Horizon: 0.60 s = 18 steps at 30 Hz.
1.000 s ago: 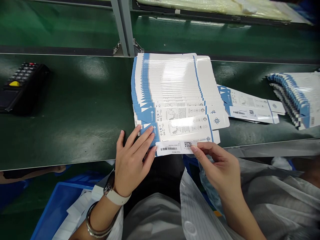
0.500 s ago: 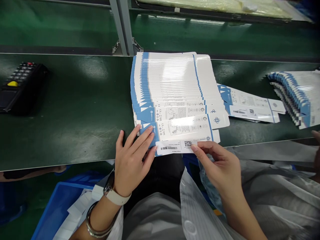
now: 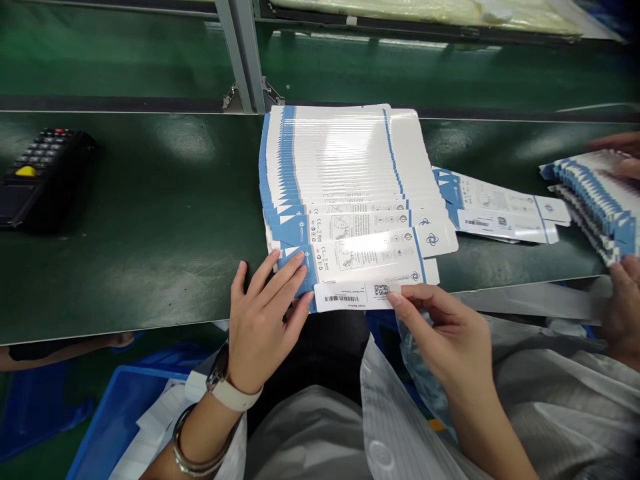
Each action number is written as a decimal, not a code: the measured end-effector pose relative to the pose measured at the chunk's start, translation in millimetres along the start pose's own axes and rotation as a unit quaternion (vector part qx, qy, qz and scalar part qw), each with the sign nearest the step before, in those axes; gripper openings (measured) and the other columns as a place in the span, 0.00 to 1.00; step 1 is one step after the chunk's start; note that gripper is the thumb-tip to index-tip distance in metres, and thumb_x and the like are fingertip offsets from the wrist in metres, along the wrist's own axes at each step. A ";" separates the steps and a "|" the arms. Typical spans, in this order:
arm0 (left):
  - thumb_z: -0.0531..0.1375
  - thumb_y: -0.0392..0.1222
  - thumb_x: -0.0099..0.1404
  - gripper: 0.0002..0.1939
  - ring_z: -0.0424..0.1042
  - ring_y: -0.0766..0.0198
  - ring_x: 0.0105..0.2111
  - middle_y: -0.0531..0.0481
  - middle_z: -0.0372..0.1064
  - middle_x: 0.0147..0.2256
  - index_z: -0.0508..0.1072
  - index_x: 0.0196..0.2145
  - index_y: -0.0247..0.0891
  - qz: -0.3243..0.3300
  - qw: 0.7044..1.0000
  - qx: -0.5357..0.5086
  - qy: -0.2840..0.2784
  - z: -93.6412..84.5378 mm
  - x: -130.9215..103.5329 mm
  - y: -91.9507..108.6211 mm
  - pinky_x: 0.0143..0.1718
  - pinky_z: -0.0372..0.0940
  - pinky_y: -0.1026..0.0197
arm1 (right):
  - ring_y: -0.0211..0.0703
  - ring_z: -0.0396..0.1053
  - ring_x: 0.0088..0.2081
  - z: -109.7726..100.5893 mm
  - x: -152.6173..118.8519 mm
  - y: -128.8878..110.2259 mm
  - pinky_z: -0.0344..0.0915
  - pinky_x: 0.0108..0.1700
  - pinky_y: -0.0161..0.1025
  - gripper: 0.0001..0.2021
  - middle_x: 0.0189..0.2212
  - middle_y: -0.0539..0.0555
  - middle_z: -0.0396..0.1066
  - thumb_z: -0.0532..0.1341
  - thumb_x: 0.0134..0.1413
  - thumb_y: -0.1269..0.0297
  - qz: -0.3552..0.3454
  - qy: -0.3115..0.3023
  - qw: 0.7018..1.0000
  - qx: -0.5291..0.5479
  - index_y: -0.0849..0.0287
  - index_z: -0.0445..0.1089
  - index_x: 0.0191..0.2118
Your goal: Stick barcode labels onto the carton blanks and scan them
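A fanned stack of flat white-and-blue cartons (image 3: 345, 153) lies on the table in front of me. My left hand (image 3: 267, 320) rests with fingers spread on the blue left end of the nearest carton (image 3: 370, 257). Along that carton's near edge lies a white barcode label (image 3: 345, 297) with a QR code. My right hand (image 3: 445, 340) pinches the label's right end between thumb and index finger. Whether the label is fully stuck down, I cannot tell.
More labelled cartons (image 3: 495, 207) lie to the right. A co-worker's hands (image 3: 625, 287) hold another carton stack (image 3: 595, 193) at the far right. A black handheld scanner (image 3: 50, 177) sits at the left. Below the table edge, a blue bin (image 3: 107, 413) holds white papers.
My right hand and the label have shifted slightly right; my left hand stays put. At the far right, the co-worker's hands have come onto the carton stack, which has moved a little.
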<state>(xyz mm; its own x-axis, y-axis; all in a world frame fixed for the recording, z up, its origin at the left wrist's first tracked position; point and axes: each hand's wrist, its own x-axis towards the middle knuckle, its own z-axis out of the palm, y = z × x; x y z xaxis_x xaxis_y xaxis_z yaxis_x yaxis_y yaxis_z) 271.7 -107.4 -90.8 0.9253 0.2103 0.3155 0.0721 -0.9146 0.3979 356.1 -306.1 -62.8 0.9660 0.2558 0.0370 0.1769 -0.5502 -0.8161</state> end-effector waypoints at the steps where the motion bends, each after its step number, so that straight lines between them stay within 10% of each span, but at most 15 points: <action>1: 0.56 0.39 0.61 0.19 0.56 0.55 0.57 0.54 0.63 0.53 0.64 0.51 0.44 0.001 1.000 -0.002 0.001 -0.1 0.0 -0.1 0.60 0.45 0.41 | 0.36 0.68 0.27 -1.0 -0.5 0.0 0.64 0.27 0.32 0.02 0.26 0.47 0.72 0.64 0.47 0.65 0.002 -0.002 1.000 0.002 0.53 0.71 0.30; 18: 0.56 0.40 0.61 0.19 0.55 0.56 0.58 0.55 0.63 0.53 0.65 0.51 0.45 -0.005 1.000 -0.016 0.008 -0.4 -0.6 0.9 0.60 0.43 0.42 | 0.36 0.66 0.25 9.4 4.5 -1.4 0.63 0.26 0.33 0.03 0.24 0.48 0.71 0.63 0.47 0.63 0.010 -0.002 1.000 0.009 0.56 0.71 0.28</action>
<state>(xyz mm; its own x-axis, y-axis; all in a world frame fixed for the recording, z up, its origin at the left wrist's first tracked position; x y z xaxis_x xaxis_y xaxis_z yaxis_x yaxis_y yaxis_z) 271.1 -108.2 -90.3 0.9184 0.2258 0.3247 0.0700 -0.9008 0.4286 358.5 -296.7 -66.9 0.9685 0.2485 0.0174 0.1534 -0.5402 -0.8274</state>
